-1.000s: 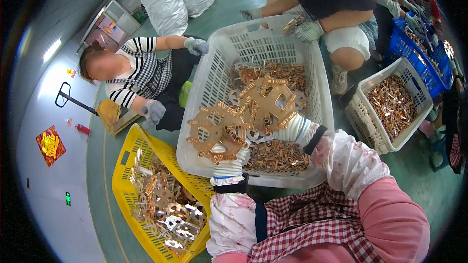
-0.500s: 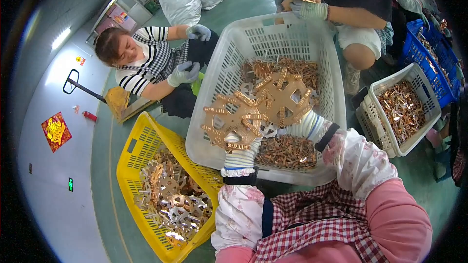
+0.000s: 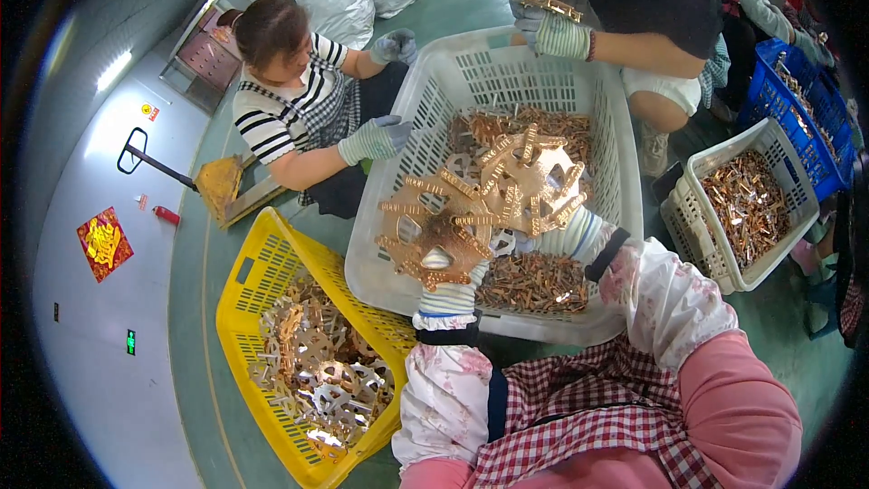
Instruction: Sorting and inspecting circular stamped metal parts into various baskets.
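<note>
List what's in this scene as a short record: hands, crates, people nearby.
Left hand: gloved, gripping a copper-coloured cut-out plate
Right hand: gloved, gripping a second plate
Beneath both plates: big white crate with small copper-coloured pieces
Left: yellow crate with metal cut-outs
Right: small white crate, blue crate, both filled
Nearby: striped-top co-worker; dark-top co-worker holding a copper-coloured piece
</note>
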